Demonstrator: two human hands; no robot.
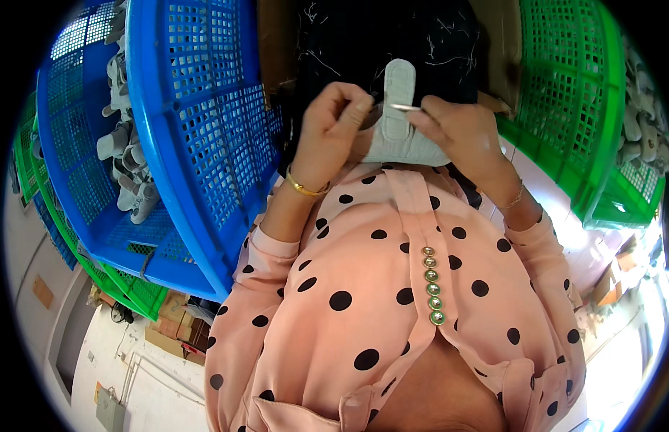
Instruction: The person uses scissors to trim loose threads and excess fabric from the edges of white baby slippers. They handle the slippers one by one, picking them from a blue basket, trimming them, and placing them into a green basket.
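A white shoe upper (410,150) lies across my lap, its rounded tongue-like strip (400,78) pointing away from me. On its left side is my left hand (330,124), thumb and forefinger pinched together by the upper's edge; what sits between them is too small to make out. From the right, my right hand (465,133) closes around a slim, shiny metal tool (400,107). The tool's tip crosses over the white strip, and its other end is hidden in my fingers.
A blue plastic crate (205,93) with more white shoe pieces (136,194) beyond it stands at left. At right is a green crate (572,93), with more pieces (640,122) behind it. Loose threads are scattered on the dark cloth (392,32) ahead. Cardboard boxes (172,327) show lower left.
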